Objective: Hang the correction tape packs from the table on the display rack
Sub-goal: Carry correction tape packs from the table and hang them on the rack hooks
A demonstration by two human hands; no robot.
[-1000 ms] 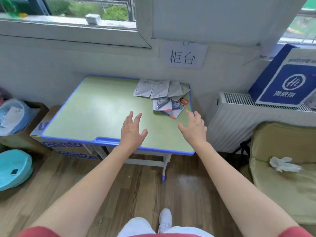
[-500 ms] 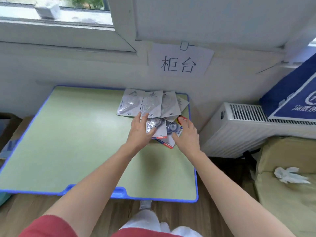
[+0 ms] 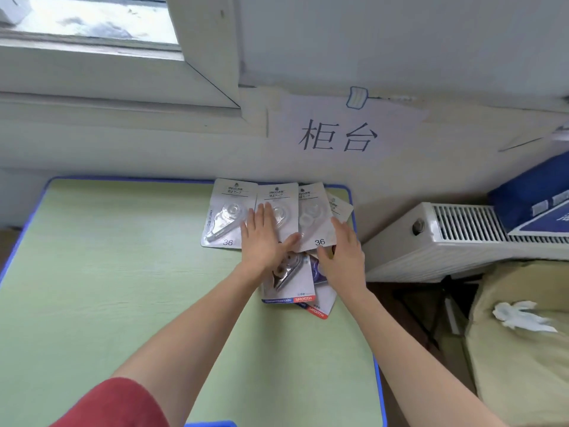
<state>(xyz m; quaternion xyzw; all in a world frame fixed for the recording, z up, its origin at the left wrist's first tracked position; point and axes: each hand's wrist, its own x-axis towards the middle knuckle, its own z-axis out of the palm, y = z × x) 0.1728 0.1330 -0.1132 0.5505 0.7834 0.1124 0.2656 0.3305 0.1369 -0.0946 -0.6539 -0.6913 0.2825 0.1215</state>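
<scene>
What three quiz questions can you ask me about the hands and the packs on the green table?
1. True or false: the left hand and right hand both touch the correction tape packs.
2. Which number is printed on the leftmost pack? A) 12 B) 36 C) 50
3. Fill in: to the right of the table stands a white ____.
Key: 1 true; 2 B; 3 radiator.
</scene>
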